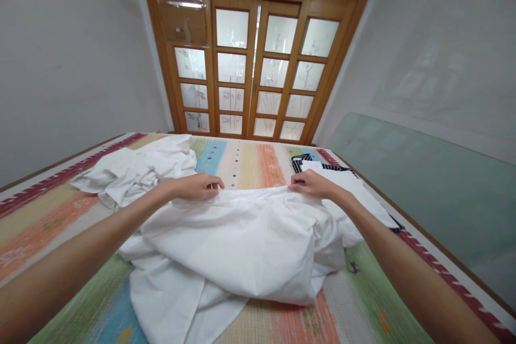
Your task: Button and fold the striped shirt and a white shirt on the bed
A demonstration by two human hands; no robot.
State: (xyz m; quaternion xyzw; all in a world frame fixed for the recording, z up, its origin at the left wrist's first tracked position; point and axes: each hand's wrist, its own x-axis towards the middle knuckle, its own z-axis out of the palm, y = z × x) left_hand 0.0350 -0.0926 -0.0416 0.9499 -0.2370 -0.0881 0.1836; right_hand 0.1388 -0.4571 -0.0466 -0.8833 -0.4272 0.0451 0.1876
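Note:
A large white cloth (245,242) lies loosely bunched across the middle of the patterned cover, its far edge drawn fairly straight between my two hands. At that edge's left end, my left hand (199,186) has its fingers curled at the cloth. My right hand (310,184) pinches the same edge near its right end. Folds hang toward me, and a flap spreads at the lower left.
A second crumpled white cloth (141,169) lies at the far left. Folded white fabric (363,193) and black-and-white striped fabric (300,161) lie at the right. Beyond the striped cover (250,164) stand wooden doors (258,64); walls flank both sides.

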